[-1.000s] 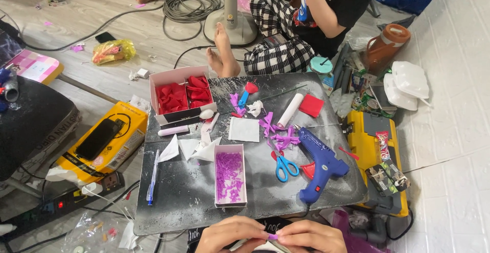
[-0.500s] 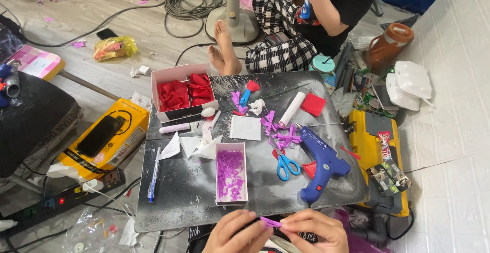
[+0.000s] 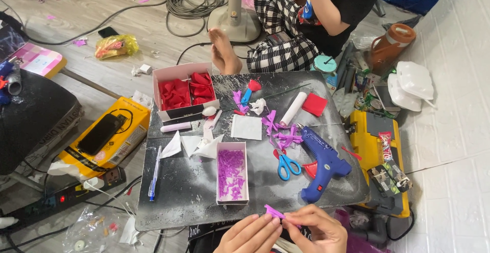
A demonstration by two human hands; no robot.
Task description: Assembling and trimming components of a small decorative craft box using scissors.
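Both hands meet at six o'clock of the dark board (image 3: 204, 202): the left hand (image 3: 250, 235) and the right hand (image 3: 314, 231) are pinched together on a small purple paper piece (image 3: 274, 212). It should be held near its fold, gently — thin paper is easily torn. The wrists are cut off, and the exact shape of the piece cannot be made out.

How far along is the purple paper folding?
Done: a white box holds a pile of small purple paper pieces, and several folded purple shapes lie on the grey board beside the blue glue gun. In hand: the left hand and right hand pinch one purple paper piece between fingertips. Left: the purple pieces in the box look unassembled; scissors and glue gun lie idle.
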